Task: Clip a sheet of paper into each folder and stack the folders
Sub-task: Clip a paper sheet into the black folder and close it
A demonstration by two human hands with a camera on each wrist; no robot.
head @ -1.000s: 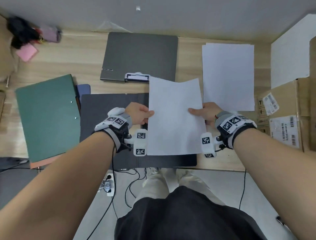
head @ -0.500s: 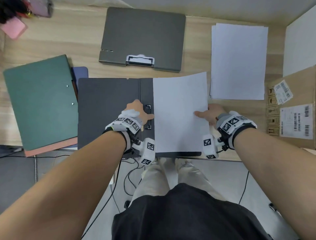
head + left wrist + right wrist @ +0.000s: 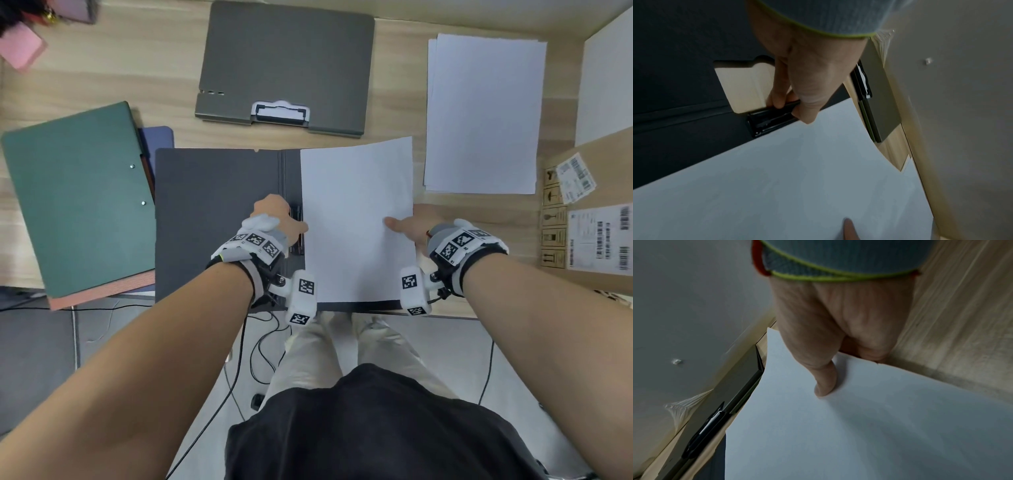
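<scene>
A: Sheet (image 3: 356, 219), white: laid on right half of open dark folder (image 3: 219, 219), on tabletop (image 3: 102, 68).

B: Left hand (image 3: 274, 219): clamped on black clip (image 3: 772, 120). Right hand (image 3: 411, 226): sheet's right edge pinched.

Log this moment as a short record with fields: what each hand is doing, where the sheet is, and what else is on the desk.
left hand: grips the black clip of the open dark folder
right hand: pinches the sheet's right edge
sheet: over the folder's right half, left edge at the clip
also on desk: paper stack, grey clip folder, green folder, cardboard box
</scene>
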